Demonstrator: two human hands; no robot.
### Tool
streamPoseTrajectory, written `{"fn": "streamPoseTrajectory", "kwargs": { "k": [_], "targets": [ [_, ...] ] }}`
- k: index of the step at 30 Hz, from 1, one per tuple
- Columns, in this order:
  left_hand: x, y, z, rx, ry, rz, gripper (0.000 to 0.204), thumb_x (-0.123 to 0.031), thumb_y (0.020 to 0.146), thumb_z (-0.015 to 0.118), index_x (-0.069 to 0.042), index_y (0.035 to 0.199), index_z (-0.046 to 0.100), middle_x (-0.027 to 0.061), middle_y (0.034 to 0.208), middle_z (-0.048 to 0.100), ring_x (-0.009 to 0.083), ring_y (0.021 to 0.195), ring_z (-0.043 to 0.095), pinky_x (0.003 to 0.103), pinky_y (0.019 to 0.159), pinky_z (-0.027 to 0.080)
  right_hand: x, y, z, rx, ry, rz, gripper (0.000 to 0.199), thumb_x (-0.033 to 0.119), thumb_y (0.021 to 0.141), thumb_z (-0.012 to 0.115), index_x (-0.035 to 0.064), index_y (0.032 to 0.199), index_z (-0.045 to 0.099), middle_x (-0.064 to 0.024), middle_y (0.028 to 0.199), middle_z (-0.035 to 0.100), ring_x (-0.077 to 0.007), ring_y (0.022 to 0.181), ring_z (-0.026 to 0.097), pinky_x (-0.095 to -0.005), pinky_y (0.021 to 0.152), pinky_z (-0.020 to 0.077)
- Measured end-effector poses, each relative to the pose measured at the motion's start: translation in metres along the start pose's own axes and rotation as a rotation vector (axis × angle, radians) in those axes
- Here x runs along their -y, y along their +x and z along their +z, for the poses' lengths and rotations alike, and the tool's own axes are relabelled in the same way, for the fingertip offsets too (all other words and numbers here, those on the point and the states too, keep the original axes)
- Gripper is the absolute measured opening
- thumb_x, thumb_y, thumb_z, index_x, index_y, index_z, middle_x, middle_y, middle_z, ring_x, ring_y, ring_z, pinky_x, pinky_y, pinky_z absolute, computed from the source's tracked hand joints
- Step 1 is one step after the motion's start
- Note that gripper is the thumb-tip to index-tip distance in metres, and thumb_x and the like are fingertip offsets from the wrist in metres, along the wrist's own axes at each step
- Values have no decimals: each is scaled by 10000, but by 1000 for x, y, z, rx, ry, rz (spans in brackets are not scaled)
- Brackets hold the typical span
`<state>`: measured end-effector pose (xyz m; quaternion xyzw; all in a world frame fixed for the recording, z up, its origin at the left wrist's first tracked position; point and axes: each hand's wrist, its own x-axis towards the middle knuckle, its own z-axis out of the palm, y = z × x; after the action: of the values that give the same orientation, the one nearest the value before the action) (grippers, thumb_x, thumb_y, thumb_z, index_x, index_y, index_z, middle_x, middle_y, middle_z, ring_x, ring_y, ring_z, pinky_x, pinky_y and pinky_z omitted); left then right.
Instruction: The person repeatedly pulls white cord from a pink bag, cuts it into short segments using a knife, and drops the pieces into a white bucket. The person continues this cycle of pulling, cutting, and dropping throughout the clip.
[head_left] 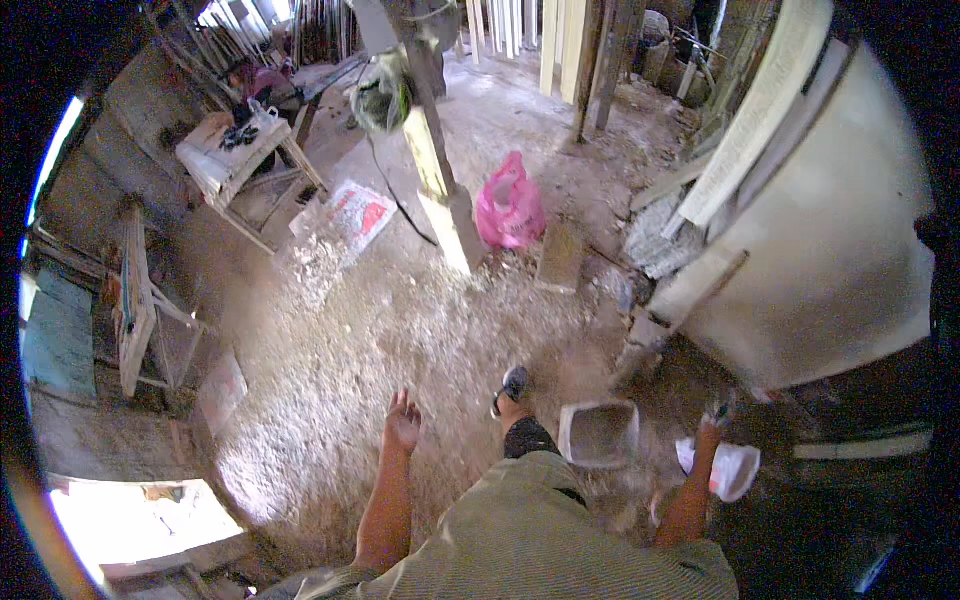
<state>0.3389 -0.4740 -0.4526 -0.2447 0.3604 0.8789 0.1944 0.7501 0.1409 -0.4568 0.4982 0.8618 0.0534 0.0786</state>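
Left hand empty, fingers loosely spread over sawdust-covered floor. Right hand beside white plastic bag; grip can't tell.

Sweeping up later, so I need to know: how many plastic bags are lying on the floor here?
1: a pink plastic bag beside the base of the wooden post. More may be hidden in the clutter.

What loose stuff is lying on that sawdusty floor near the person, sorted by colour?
Pink: 1, plastic bag
White: 2, square tub; bag at the right hand
Red and white: 1, sack
Total: 4
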Motion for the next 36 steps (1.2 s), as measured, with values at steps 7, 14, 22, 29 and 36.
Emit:
{"fn": "streamPoseTrajectory", "kwargs": {
  "k": [7,14,22,29,36],
  "targets": [
    [-68,194,179,-141,245,-172,204,-301,929,506,-150,841,612,14,859,624,175,769,540,352,758,455,146,147,-17,157,441,453,326,221,798,602,104,1101,590,-202,1101,577,-382,982,574,-494,823,487],
    [-16,371,344,192,548,-440,292,-397,954,456,-171,778,515,-29,603,423,134,535,416,312,556,405,216,228,-10,102,632,217,259,283,834,559,76,979,617,-181,1051,574,-391,912,573,-486,781,468],
    [174,721,440,416,1269,-64,332,-250,881,529,-71,1160,508,88,871,575,200,644,524,355,578,444,293,202,105,203,169,-181,331,286,876,493,17,1062,544,-193,946,601,-383,849,579,-487,739,470],
    [261,977,432,645,2217,662,376,-70,715,511,73,1063,524,245,1017,565,437,918,530,522,813,427,383,191,83,1174,145,108,357,212,905,430,53,1207,536,-199,1183,565,-366,1064,551,-467,899,458],
    [328,1083,406,1007,2351,114,245,-142,775,501,16,924,614,261,994,622,391,980,594,497,861,465,421,167,127,941,523,215,405,252,892,479,78,1257,497,-192,1241,538,-344,1118,506,-430,945,432]
  ]
}}
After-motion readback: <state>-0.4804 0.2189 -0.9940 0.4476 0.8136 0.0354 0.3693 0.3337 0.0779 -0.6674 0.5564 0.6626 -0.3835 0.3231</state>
